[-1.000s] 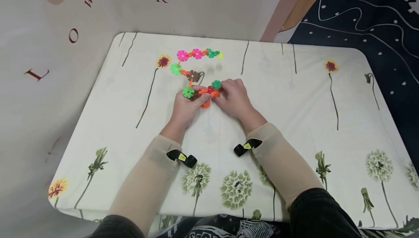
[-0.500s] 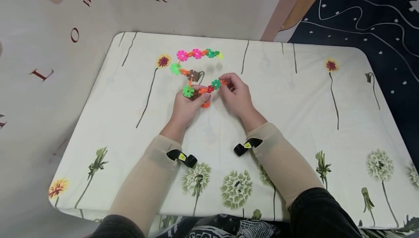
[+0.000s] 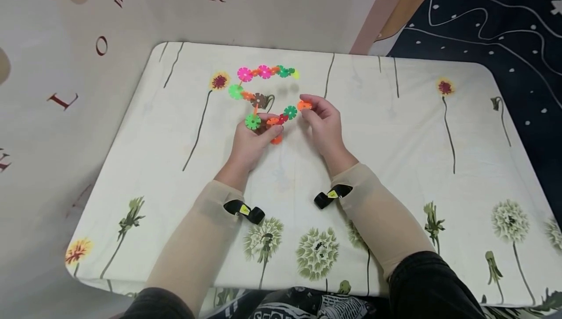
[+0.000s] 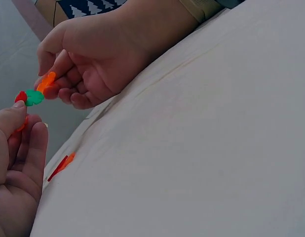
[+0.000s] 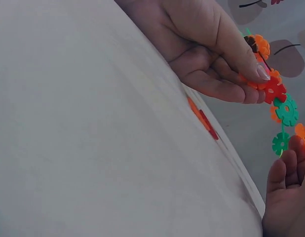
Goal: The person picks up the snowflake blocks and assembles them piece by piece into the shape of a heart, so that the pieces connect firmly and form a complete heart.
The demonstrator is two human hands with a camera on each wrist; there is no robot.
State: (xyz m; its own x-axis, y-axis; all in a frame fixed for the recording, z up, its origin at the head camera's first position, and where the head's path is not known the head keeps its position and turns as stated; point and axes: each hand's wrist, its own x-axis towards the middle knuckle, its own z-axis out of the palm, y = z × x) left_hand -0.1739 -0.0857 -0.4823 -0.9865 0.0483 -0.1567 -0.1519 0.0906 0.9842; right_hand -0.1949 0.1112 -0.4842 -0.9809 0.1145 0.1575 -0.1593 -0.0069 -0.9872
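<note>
My left hand (image 3: 251, 144) pinches a chain of interlocking plastic snowflake discs between thumb and fingers. At its near end, a red disc (image 5: 275, 91) and a green disc (image 3: 290, 112) stick out past the thumb. The chain bends away through a bright green disc (image 3: 252, 122), a brown disc (image 3: 258, 101) and pink discs (image 3: 265, 71) to a yellow tip (image 3: 296, 74). In my right hand (image 3: 326, 123), thumb and forefinger pinch an orange snowflake disc (image 3: 305, 105). Its edge is close beside the green disc. Left fingers partly hide the chain's middle.
Red and orange pieces (image 4: 60, 167) lie on the tablecloth below the hands. The flower-printed cloth (image 3: 395, 163) covers the whole table. A pale lettered wall (image 3: 272, 11) stands along the back edge, with a dark patterned surface (image 3: 518, 75) at right.
My right hand has moved up and to the right, carrying the orange disc from near the red disc to beyond the green one. My left hand and the chain stay nearly in place.
</note>
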